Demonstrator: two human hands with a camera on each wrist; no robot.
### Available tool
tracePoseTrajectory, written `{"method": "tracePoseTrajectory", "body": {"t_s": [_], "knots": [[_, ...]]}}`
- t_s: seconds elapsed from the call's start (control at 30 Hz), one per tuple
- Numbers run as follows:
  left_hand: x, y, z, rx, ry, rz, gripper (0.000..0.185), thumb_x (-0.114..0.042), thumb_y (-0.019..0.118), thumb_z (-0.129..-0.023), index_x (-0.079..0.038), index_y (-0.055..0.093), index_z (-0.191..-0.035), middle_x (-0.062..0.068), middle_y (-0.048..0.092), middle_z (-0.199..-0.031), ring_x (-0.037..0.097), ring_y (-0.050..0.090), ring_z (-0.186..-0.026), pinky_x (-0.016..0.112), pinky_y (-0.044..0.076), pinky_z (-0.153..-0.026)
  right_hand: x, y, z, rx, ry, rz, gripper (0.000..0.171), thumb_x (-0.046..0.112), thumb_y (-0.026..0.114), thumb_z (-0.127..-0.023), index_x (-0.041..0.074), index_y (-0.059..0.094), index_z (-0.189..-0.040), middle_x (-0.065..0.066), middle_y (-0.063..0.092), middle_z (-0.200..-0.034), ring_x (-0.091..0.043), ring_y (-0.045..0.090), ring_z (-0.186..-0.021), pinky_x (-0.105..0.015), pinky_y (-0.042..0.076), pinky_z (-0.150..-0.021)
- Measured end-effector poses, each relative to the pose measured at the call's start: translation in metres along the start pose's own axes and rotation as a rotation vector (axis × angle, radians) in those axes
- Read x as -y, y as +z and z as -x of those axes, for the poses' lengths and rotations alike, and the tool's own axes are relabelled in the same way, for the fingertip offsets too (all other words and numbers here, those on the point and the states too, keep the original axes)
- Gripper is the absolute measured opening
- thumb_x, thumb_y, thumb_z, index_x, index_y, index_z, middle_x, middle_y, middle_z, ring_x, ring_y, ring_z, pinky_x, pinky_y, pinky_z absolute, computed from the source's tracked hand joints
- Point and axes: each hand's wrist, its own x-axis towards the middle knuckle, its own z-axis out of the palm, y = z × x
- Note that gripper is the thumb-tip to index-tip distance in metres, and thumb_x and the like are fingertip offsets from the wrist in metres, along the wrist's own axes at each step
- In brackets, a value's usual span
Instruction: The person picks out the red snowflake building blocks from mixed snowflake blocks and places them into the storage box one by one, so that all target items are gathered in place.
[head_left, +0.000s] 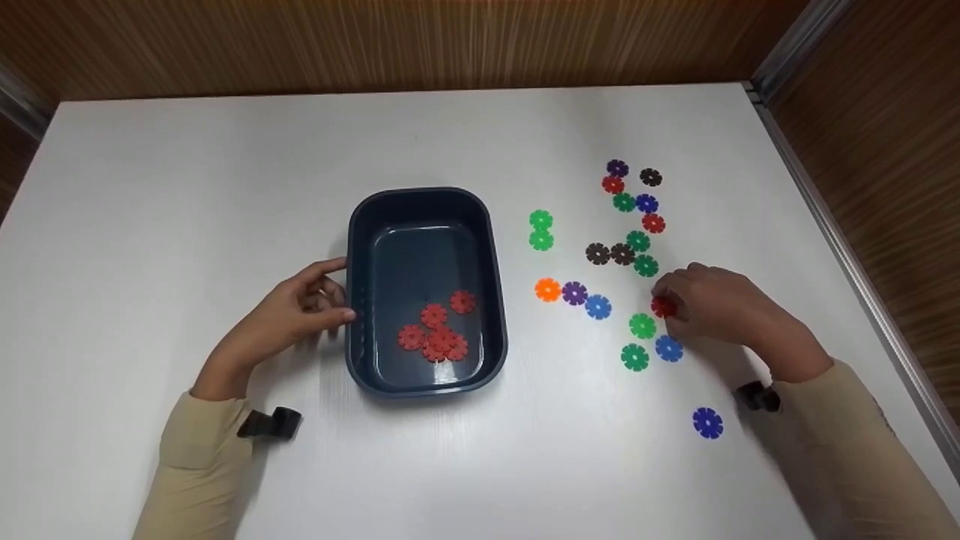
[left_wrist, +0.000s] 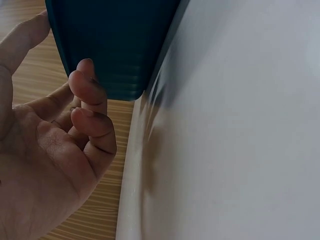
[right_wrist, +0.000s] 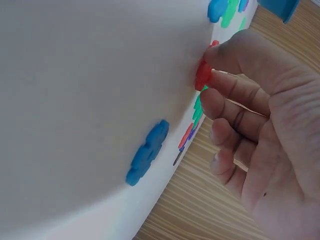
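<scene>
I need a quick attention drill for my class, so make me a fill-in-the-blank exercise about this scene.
1. The right grip pinches a disc coloured ____.
2. The grip at the tray is the person's ____ one.
3. The disc nearest the orange disc is ____.
4. In the head view, the loose discs lie to the tray's ____.

Missing words: red; left; purple; right.

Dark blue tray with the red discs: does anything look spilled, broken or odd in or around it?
Nothing stands out. The tray sits upright, the red notched discs inside, some overlapping, look whole, and the right hand pinches another red disc.
</scene>
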Motion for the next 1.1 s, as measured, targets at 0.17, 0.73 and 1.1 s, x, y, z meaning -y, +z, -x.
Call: {"method": "tracePoseTrajectory", "body": {"t_s": [0.17,0.73,1.1], "knots": [[0.0,0.0,0.001,-0.004,-0.007,-0.003,0.065,-0.018,0.068,-0.084,-0.013,0.036,-0.14,0.005,0.049,-0.094,0.007,0.052,-0.068,0.023,0.039,-0.058,0.002,0.0,0.0,0.04,0.047,0.008,0.036,0.019,0.07,-0.072,0.009,0.064,-0.107,-0.007,0.061,-0.082,-0.018,0.051,-0.07,-0.031,0.047,-0.056],[0.0,0.001,0.0,-0.005,0.007,0.003,0.064,-0.018,0.069,-0.083,-0.013,0.037,-0.139,0.004,0.049,-0.091,0.008,0.052,-0.067,0.023,0.038,-0.058,0.005,-0.009,-0.002,0.045,0.069,-0.038,0.035,0.021,0.067,-0.075,0.009,0.061,-0.106,0.001,0.048,-0.061,-0.012,0.041,-0.054,-0.025,0.032,-0.047],[0.003,0.0,-0.001,-0.006,0.001,-0.009,0.065,-0.02,0.07,-0.083,-0.015,0.038,-0.139,0.003,0.05,-0.09,0.007,0.051,-0.066,0.023,0.038,-0.058,0.035,-0.029,-0.024,-0.119,0.007,-0.056,0.042,0.031,0.073,-0.076,0.011,0.062,-0.11,0.001,0.051,-0.061,-0.012,0.044,-0.055,-0.024,0.036,-0.046]]}}
